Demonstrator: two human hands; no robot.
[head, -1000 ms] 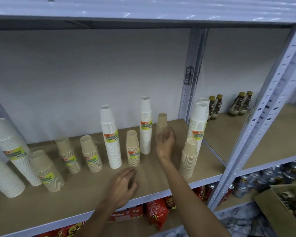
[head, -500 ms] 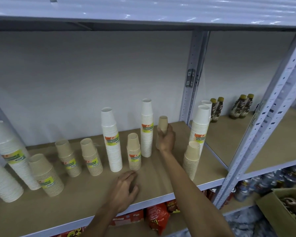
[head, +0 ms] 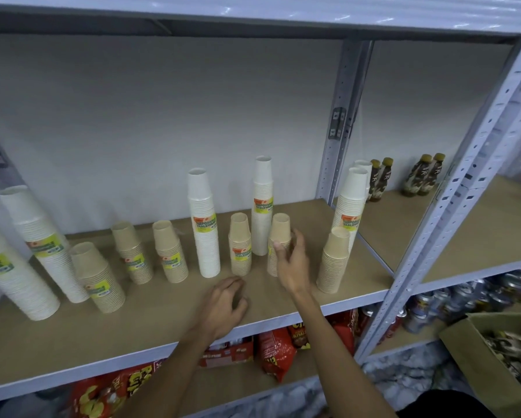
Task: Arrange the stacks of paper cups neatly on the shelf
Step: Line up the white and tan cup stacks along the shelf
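Matte board shelf (head: 132, 333) | right hand (head: 292, 267) fingers (head: 299, 240) spread beside tapered kraft stack (head: 279, 233) | left hand (head: 223, 300) loose, empty

Even, dim overhead light; wide-angle bending edges, slight blur.

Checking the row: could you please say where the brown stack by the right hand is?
Head view, right of centre: the brown stack stands on the shelf beside the tall white stack.

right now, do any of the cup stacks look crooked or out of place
Yes. At the left end, the outermost white stack, the white stack beside it and the brown stack in front lean leftward rather than standing upright, though the wide lens may exaggerate this. Heights and colours are mixed along the shelf.
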